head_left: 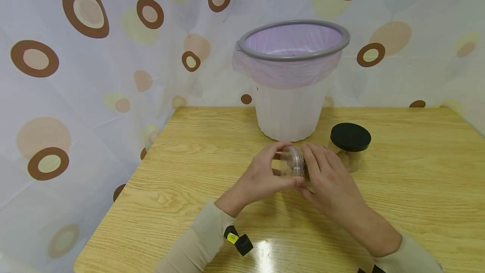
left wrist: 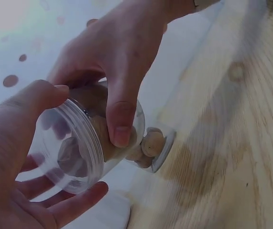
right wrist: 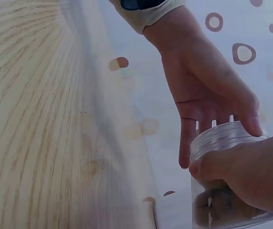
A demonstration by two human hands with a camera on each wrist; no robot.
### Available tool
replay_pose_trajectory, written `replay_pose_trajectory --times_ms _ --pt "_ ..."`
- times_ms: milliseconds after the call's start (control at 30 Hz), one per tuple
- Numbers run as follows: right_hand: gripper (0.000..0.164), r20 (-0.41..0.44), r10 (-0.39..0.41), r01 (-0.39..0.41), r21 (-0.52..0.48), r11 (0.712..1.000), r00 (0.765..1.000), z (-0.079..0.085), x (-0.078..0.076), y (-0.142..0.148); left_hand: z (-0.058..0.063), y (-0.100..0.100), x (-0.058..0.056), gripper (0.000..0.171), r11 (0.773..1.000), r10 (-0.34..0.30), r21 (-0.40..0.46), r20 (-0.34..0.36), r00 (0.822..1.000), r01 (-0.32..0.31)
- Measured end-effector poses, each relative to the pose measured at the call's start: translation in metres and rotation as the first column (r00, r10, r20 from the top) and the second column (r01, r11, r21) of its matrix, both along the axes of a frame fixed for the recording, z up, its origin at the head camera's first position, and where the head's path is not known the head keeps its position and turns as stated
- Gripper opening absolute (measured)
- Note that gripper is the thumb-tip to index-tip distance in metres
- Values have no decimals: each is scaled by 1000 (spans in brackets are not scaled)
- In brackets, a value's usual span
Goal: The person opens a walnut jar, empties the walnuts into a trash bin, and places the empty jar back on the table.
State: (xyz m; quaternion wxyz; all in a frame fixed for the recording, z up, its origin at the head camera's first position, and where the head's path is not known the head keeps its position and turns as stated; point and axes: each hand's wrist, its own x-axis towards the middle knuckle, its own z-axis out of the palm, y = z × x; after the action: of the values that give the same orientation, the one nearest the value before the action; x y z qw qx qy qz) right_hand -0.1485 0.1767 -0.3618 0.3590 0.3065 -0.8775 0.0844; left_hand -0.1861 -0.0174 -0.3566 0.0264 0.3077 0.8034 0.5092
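Between both hands lies a clear jar (head_left: pixel 292 161), tilted on its side above the table. Its ridged end (left wrist: pixel 86 143) faces left, and brownish lumps show inside it in both wrist views. My left hand (head_left: pixel 261 176) wraps thumb and fingers round that ridged end. From the other side my right hand (head_left: pixel 331 180) grips the jar's body, its thumb along the wall in the left wrist view. Just beyond the right hand stands a second jar (head_left: pixel 350 138) with a black lid, holding similar brown pieces. My right hand partly covers it.
Behind the hands a white bin (head_left: pixel 288 113) with a grey rim and a pinkish-purple liner stands on the wooden table (head_left: pixel 182 172). A patterned curtain (head_left: pixel 94 87) hangs at the left and back. A black device (head_left: pixel 242 244) is strapped to my left wrist.
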Motion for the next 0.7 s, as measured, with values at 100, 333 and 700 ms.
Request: replay_pose_trajectory --times_ms 100,333,700 --pt "93 22 -5 5 -6 1000 1000 0 0 0 1 1 0 79 999 14 -42 -5 1000 -14" --pt "99 104 -1 4 -37 999 995 2 -1 5 -2 -1 -8 92 981 -131 -193 -505 853 37" --pt "92 131 4 3 -57 998 991 4 -1 5 3 2 -2 73 993 11 -114 -255 967 -41"
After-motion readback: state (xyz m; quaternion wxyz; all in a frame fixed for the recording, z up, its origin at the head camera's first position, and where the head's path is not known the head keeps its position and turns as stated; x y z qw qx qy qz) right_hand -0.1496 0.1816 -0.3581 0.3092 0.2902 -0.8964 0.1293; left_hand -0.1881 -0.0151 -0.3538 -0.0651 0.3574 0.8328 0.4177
